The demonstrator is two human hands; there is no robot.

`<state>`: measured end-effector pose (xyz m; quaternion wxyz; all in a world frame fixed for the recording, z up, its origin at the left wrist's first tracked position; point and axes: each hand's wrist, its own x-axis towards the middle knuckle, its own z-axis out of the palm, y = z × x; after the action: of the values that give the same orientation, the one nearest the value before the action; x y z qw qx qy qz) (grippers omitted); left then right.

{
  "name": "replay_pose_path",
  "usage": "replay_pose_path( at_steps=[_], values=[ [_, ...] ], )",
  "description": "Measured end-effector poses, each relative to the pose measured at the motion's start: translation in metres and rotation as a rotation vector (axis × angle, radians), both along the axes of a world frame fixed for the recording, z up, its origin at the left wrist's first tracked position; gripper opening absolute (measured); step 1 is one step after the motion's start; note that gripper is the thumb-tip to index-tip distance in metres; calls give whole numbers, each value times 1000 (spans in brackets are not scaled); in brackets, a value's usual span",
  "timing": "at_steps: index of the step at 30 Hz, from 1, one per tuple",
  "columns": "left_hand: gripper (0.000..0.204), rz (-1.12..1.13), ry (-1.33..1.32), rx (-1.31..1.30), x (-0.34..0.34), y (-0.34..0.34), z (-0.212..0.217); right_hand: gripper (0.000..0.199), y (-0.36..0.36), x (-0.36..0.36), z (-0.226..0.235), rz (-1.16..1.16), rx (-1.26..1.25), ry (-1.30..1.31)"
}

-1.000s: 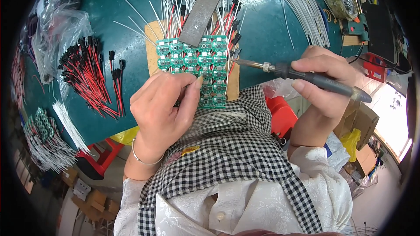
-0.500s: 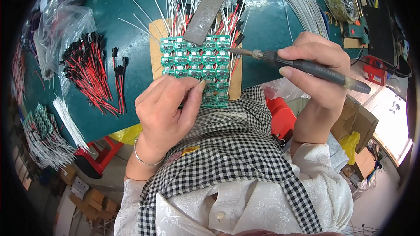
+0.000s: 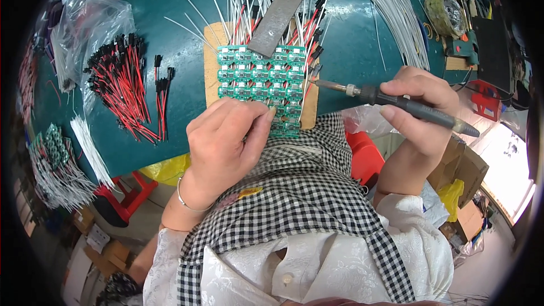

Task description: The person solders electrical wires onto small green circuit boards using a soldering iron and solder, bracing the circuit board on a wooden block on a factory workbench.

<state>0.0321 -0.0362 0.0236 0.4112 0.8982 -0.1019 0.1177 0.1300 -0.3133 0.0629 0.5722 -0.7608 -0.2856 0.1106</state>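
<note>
A panel of small green circuit boards (image 3: 260,72) lies on a brown board (image 3: 212,73) near the table's front edge. A flat metal bar (image 3: 286,10) rests across its far edge, among white wires (image 3: 241,0) and red-black leads with black plugs (image 3: 313,22). My left hand (image 3: 229,133) covers the panel's near left part, thumb and fingertips pinched over the boards; what they hold is too small to make out. In my right hand (image 3: 426,107) is a soldering iron (image 3: 369,94), held like a pen. Its tip points left, close to the panel's right edge.
Left on the green table lie a pile of red-black leads (image 3: 119,82), a smaller bunch (image 3: 162,99), cut white wires (image 3: 90,150) and wired circuit boards (image 3: 54,147). Long white wires (image 3: 396,14) and a foil-lined holder (image 3: 445,14) are far right. Red stools (image 3: 127,198) stand below.
The soldering iron's tip has moved from the panel's upper right edge toward me and slightly off to the right. My left hand keeps its pinch. The whole view has shifted a little.
</note>
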Motion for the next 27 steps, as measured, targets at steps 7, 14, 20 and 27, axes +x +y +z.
replay_pose_path(
  at_steps=[7,14,20,27],
  values=[
    [18,-29,-32,2,-2,1,-3,27,6,-2,-5,5,29,39],
    [18,-25,-18,21,-7,2,-1,27,10,-3,-10,-2,-5,16],
    [18,-11,-38,30,-9,1,0,28,-3,-1,-13,-28,-19,-39],
    [19,-8,-40,33,-15,0,1,30,-9,-6,-16,-62,29,-39]
  ],
)
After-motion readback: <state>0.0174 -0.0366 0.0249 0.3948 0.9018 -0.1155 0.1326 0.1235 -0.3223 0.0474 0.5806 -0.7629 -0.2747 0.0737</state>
